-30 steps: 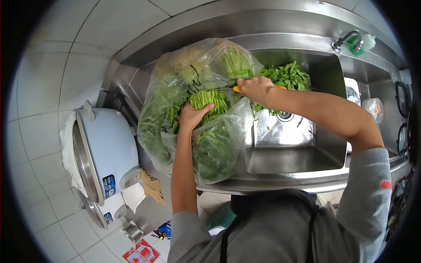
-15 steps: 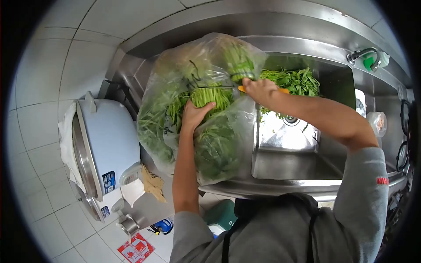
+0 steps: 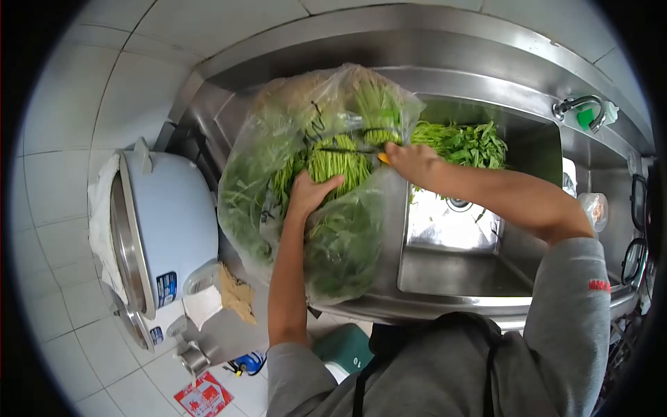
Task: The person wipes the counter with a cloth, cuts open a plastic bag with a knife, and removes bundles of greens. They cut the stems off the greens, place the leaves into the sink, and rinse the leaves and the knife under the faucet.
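Note:
A bunch of leafy green stems (image 3: 339,168) lies in the opening of a large clear plastic bag (image 3: 253,125). My left hand (image 3: 310,194) is closed around the near left side of this bunch, thumb stretched across the stems. In my right hand (image 3: 415,164) is a knife (image 3: 383,158) with an orange handle, most of it covered by my fingers. Its thin blade lies across the far ends of the stems, pointing left. Just beyond the blade, another bunch of greens (image 3: 377,111) sits inside the bag. More leaves show through the plastic on the near side.
Loose greens (image 3: 476,144) lie in the steel sink (image 3: 472,267) to the right. A faucet (image 3: 592,111) stands at the far right. Left of the bag are a large light-blue cooker (image 3: 174,222) and torn brown cardboard (image 3: 237,292). A green bin (image 3: 344,347) stands below the counter.
The knife has shifted slightly right across the stems, with my right hand covering more of its handle. My left hand keeps its hold. The whole view has tilted a little.

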`<state>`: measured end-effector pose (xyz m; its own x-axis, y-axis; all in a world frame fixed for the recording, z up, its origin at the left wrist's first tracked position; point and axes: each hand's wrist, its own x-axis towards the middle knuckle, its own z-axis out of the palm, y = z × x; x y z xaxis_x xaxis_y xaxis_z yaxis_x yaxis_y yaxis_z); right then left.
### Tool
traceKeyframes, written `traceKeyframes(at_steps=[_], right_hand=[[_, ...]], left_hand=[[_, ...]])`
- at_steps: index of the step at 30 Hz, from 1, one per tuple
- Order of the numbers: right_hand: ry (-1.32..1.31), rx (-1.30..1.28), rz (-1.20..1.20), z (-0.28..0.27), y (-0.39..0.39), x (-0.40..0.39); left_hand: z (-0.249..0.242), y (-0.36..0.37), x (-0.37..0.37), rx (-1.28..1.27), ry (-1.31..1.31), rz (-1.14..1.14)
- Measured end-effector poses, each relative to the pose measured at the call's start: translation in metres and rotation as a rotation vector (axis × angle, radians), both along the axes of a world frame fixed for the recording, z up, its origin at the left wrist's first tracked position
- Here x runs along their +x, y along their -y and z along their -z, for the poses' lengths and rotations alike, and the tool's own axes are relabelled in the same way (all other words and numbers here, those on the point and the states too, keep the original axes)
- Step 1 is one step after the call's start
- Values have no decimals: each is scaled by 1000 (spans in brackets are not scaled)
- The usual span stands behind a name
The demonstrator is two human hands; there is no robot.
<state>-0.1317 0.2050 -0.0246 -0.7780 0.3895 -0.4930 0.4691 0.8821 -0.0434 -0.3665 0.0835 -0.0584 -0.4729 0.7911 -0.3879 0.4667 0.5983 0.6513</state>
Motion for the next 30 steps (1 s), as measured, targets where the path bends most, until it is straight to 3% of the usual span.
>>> traceKeyframes(at_steps=[2,4,7,8,12,13,14,15,17,20,22,25,30], right_hand=[[-50,-8,-67,2,-8,30],[125,-124,143,-20,-13,58],[76,-135,133,-33,-7,64],[69,-134,141,-35,-8,63],[155,-933,403,-13,-21,60],[146,-933,406,-15,-20,58],[166,-1044,458,-17,-19,54],[184,-1156,509,-19,-18,52],[164,-1219,553,-18,-16,51],[152,-1130,529,-24,-10,48],[-142,-279,154,-20,4,44],[-164,-172,223,-45,-3,62],[-257,-19,247,-61,17,114]], left_hand=[[-34,-12,11,-40,-26,2],[-43,-6,17,-97,-45,-12],[-46,-8,11,-91,250,70],[-47,-6,12,-91,243,78],[-28,3,12,-8,223,143],[-35,2,14,-4,168,135],[-44,3,13,-95,346,154],[-48,3,9,-96,334,163],[-56,6,2,-224,223,-47],[-79,-6,17,-253,122,61],[-71,-11,18,-296,0,159],[-64,1,23,-256,-100,216],[-55,6,28,-274,-60,116]])
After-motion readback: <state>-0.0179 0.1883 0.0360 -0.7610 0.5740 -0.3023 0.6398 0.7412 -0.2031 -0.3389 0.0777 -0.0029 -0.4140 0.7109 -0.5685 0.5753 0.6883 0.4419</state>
